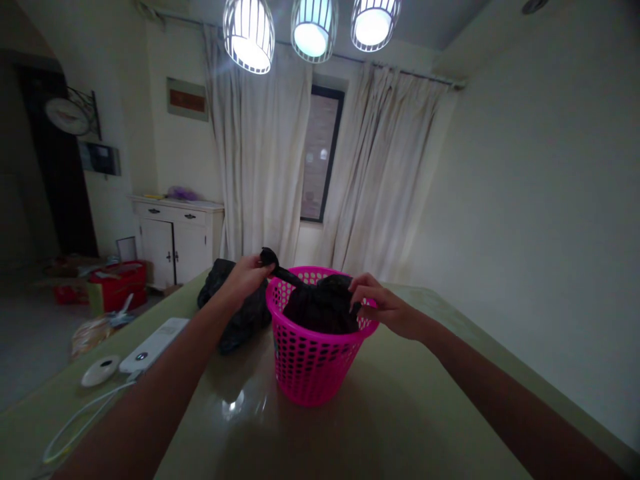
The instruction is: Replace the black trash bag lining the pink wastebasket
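A bright pink basket (315,363) with round holes in its wall stands upright on the table. Inside it lies a crumpled black plastic bag (323,307). My left hand (249,277) pinches a twisted end of that bag above the basket's left rim. At the right rim, the curled fingers of my right hand (383,307) close on the bag's edge, partly inside the basket. Behind my left wrist, another dark plastic bundle (245,327) rests on the table, partly hidden by my forearm and the basket.
The glossy greenish table (420,413) reaches toward the curtains. At the left lie a white power bank (155,347), a round white device (100,371) and a white cable (80,427). A white cabinet (175,243) and red boxes (120,283) stand beyond the table. Lamps (313,33) hang overhead.
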Tool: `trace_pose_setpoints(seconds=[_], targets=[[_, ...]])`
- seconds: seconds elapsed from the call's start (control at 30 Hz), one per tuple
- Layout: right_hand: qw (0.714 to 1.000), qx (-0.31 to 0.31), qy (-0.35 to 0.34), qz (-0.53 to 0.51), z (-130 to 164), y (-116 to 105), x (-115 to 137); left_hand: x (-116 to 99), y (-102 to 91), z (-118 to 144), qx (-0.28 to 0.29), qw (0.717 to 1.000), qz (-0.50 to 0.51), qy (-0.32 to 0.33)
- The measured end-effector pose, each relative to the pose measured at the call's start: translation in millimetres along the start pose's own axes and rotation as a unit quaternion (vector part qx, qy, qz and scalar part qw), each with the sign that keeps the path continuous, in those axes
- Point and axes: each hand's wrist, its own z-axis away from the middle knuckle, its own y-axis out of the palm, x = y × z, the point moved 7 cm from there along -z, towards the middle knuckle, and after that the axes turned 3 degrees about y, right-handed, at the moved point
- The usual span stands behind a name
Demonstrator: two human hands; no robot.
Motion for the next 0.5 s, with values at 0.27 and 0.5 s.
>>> trace_pose_setpoints(seconds=[0.27,0.5], targets=[[0.999,0.002,0.034,-0.006,-19.4,5.7,10.1,-31.6,-0.6,57.2,-0.186,0.938,-0.212,0.201],[0.974,0.096,0.032,0.203,-67.9,42.5,-1.8,-69.1,71.7,150.3,-0.014,0.832,-0.293,0.471]])
